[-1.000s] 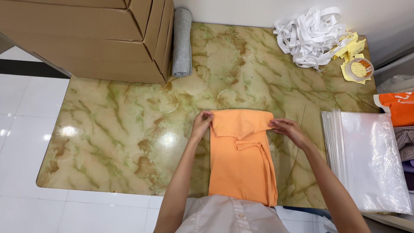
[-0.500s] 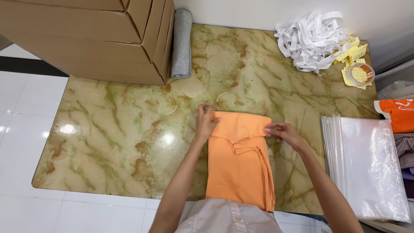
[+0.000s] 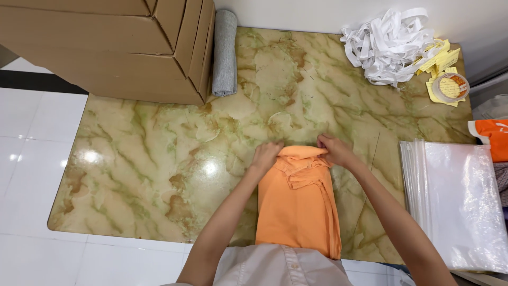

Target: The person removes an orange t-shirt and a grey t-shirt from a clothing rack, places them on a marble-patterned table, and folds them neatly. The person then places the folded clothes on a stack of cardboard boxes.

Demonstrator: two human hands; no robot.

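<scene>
A folded orange garment (image 3: pixel 299 204) lies lengthwise on the green-veined marble table (image 3: pixel 159 159), its near end at the table's front edge. My left hand (image 3: pixel 266 157) grips the garment's far left corner. My right hand (image 3: pixel 334 151) pinches its far right corner. Between the two hands the far edge of the cloth is bunched and lifted a little off the table.
Cardboard boxes (image 3: pixel 116 45) stand at the far left, with a grey fabric roll (image 3: pixel 225 53) beside them. White strips (image 3: pixel 389 45), yellow tags (image 3: pixel 442 58) and a small round tub (image 3: pixel 450 87) lie far right. Clear plastic bags (image 3: pixel 457 201) are stacked at right, orange cloth (image 3: pixel 495 137) behind.
Both hands have drawn closer together on the garment's far edge, and that edge has been gathered and raised. The garment looks narrower at the top than before.
</scene>
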